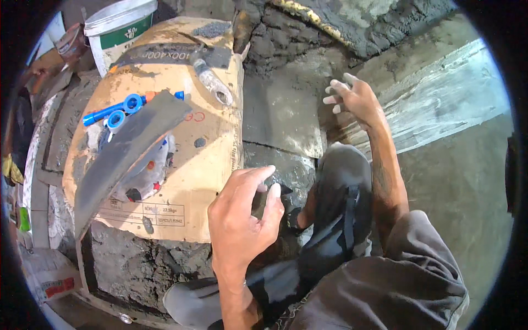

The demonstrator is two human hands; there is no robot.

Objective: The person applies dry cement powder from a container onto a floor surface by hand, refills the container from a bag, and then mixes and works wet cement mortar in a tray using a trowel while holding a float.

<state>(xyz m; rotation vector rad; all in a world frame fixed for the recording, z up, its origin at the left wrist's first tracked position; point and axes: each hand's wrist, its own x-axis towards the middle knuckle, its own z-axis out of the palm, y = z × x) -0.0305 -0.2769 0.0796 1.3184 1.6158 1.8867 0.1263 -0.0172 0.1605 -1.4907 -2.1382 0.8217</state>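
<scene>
My left hand (242, 214) is closed around a small dark tool (285, 190); only its tip and a bit of its handle show between my fingers. It hovers over a grey cement slab (280, 110), just right of a cardboard box (212, 143). My right hand (356, 99) is stretched forward with its dusty fingers spread, resting at the slab's right edge beside a pale concrete ledge (440, 104). It holds nothing. My knees in dark trousers (341, 181) fill the space below both hands.
On the cardboard box lie a long dark flat blade (124, 148), blue pipe fittings (118, 110) and a clear plastic bottle (212, 81). A white bucket (118, 30) stands behind it. Rough wet mortar (308, 33) lies at the back and below the box (143, 264).
</scene>
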